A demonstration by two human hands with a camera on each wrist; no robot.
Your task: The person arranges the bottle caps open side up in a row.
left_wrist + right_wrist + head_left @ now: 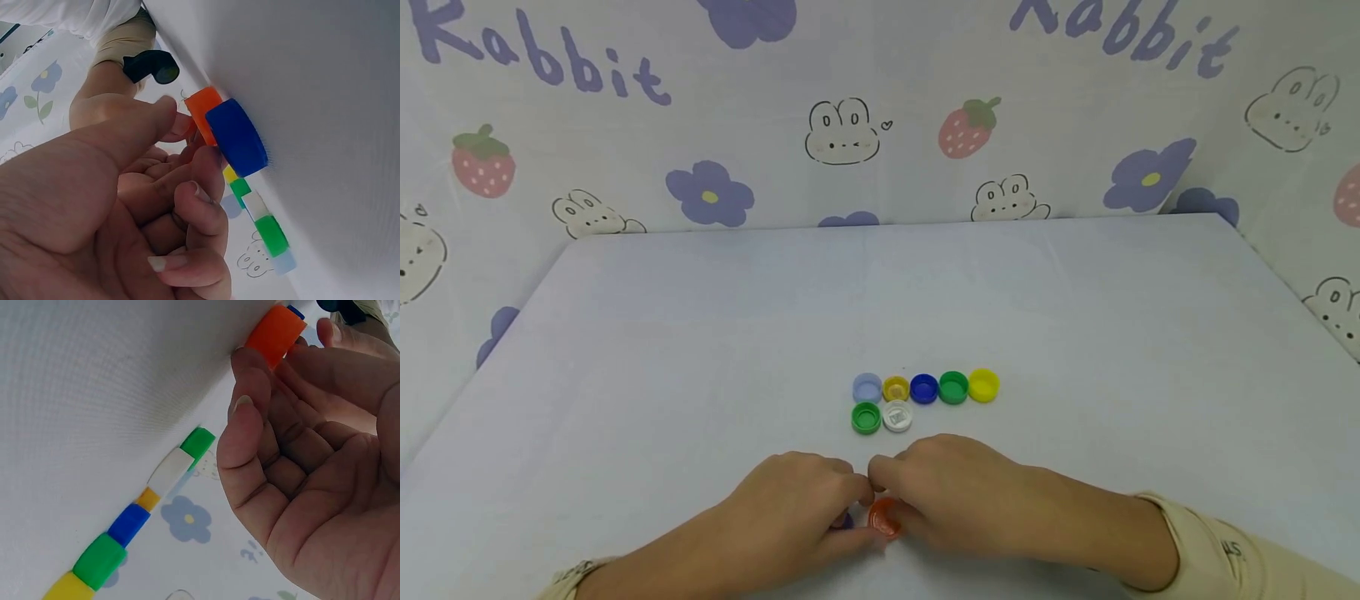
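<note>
An orange bottle cap (pixel 883 520) lies low in the head view, with the right hand (pixel 955 496) pinching it between thumb and index finger. Close beside it on the left is a dark blue cap (pixel 237 137), mostly covered by the left hand (pixel 793 508) in the head view. In the left wrist view, the left index fingertip rests near the blue cap's edge, while the thumb stands apart from it with the other fingers loosely bent. From the right wrist, the orange cap (pixel 275 336) hides nearly all of the blue one.
Beyond the hands, caps sit in two touching rows on the white table (pixel 700 350). The back row has a pale blue cap (pixel 867 387), gold cap (pixel 896 389), blue cap (pixel 924 389), green cap (pixel 953 387) and yellow cap (pixel 983 385); in front are another green cap (pixel 866 418) and a white cap (pixel 897 416).
</note>
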